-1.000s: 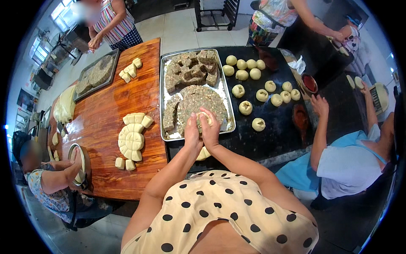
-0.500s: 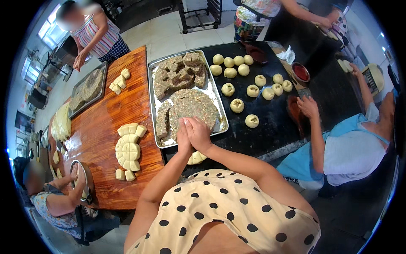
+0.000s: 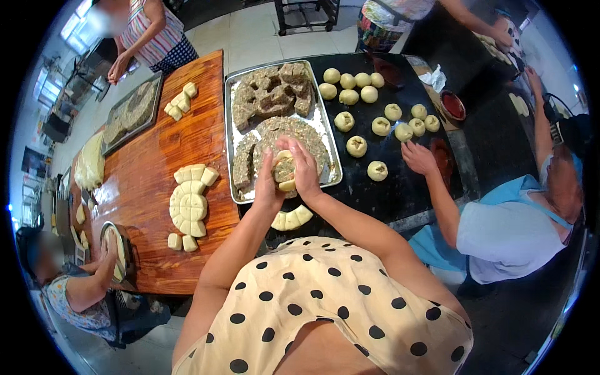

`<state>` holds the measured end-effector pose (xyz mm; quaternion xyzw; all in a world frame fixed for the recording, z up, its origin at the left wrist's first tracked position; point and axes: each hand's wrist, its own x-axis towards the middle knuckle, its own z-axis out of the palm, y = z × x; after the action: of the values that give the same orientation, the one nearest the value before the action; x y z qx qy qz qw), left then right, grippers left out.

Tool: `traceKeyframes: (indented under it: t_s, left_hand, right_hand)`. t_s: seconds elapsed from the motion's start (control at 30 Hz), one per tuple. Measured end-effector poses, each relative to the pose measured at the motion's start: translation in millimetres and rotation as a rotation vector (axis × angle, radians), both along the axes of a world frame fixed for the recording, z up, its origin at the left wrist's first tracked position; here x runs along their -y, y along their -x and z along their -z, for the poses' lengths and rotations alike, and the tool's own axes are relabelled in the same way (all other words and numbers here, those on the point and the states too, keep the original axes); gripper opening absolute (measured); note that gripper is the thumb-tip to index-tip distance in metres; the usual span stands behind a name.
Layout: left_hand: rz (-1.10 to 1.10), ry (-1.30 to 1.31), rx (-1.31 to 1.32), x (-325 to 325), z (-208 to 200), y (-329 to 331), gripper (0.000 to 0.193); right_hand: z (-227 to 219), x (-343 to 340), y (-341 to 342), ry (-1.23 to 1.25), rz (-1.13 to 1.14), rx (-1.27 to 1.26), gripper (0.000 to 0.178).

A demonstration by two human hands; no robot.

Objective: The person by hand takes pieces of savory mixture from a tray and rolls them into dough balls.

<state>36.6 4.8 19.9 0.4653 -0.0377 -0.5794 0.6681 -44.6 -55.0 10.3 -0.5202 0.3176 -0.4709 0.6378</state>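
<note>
Head view: cups filled dough (image 3: 285, 170) between left hand (image 3: 267, 182) and right hand (image 3: 306, 171) over near side of metal tray (image 3: 317, 117), likely light, soft, tearable, best cradled around its rim.

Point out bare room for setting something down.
Wooden table: bare between the cut dough cluster and farther dough pieces. Black table: bare between the large tray and nearest dough ball. Crowded: that tray, heaped with brown mixture, beneath left hand and right hand.

Bright light is let in by the windows (image 3: 76, 30) at upper left; a pale glare is cast on the wooden table (image 3: 140, 200). Straight edges are bent near the rim, and two faces (image 3: 49, 251) are blurred.
</note>
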Motion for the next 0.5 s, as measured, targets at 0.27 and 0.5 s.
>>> traceKeyframes:
  t_s: [0.27,0.5]
  left_hand:
    - [-0.027,-0.035,0.555,-1.5,16.6,3.6,0.050]
    - [-0.115,0.204,0.005,-2.2,-38.6,19.6,0.068]
  right_hand:
    - [0.8,-28.8,-0.7,0.426,0.209,-0.314,0.024]
    - [-11.4,-10.2,7.0,-0.288,0.122,0.406,0.033]
